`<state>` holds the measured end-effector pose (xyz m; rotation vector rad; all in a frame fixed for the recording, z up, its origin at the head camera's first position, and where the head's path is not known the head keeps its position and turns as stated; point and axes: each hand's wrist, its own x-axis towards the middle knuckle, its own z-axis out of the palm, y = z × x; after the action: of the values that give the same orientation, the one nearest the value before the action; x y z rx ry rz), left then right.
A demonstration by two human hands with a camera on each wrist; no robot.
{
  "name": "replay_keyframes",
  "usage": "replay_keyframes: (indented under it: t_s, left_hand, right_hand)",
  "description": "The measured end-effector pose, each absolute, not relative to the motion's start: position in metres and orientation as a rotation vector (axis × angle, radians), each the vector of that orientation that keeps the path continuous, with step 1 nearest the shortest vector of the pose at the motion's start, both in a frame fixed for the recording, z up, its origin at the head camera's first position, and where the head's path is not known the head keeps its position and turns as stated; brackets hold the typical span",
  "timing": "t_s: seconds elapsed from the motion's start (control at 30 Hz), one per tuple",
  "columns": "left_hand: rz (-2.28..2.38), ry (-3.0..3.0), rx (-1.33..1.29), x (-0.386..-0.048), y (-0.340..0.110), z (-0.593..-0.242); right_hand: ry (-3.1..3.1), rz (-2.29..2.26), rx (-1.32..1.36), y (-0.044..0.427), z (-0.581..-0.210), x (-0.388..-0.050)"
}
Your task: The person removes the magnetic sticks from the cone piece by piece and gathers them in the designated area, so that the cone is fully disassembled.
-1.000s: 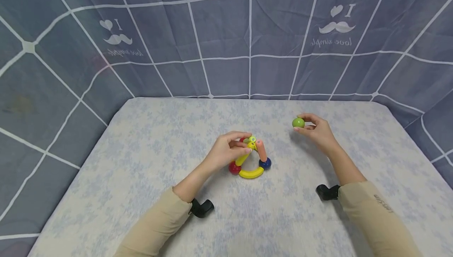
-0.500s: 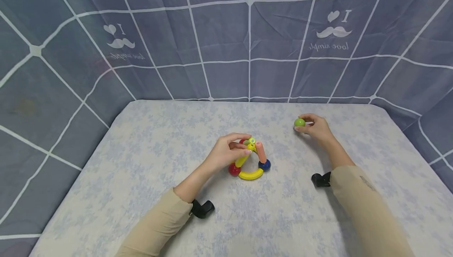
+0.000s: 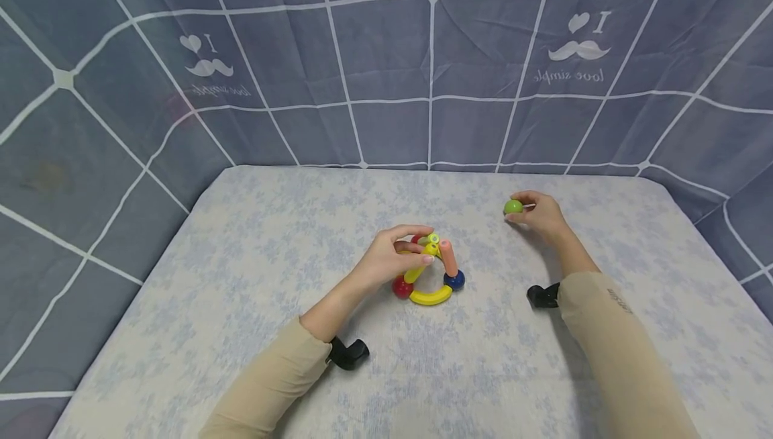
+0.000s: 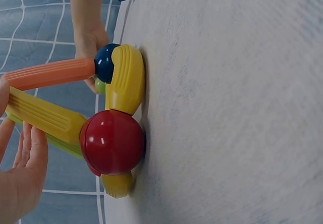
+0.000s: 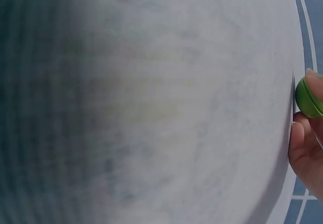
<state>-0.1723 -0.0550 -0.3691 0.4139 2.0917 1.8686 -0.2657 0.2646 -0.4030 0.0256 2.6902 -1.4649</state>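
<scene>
My left hand (image 3: 389, 256) pinches the upper end of a yellow rod (image 4: 45, 115), which rises at a slant from a red ball (image 4: 113, 142). A green rod (image 4: 65, 146) leans up behind it, close to the same fingers. An orange rod (image 3: 448, 258) stands tilted on a blue ball (image 3: 455, 280), its top near theirs. On the table, a curved yellow piece (image 3: 431, 297) joins the red and blue balls. Another red ball behind is mostly hidden by my hand. Farther back right, my right hand (image 3: 543, 216) grips a green ball (image 5: 306, 99) low over or on the tabletop.
A pale floral cloth covers the table (image 3: 272, 224). Behind and at both sides hangs a blue-grey curtain (image 3: 386, 56) with white lines. Black wrist mounts (image 3: 350, 354) sit at both cuffs.
My right hand has lowered the green ball slightly and shifted it a little to the right, and the right forearm has swung inward. My left hand and the rods stay nearly still.
</scene>
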Motion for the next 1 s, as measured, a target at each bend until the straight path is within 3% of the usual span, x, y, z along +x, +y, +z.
replay_keyframes:
  t_s: [1.0]
  left_hand:
    - [1.858,2.06,0.428,-0.173,-0.063,-0.37]
  right_hand:
    - [2.648,-1.505,-0.068,0.282,-0.39,-0.249]
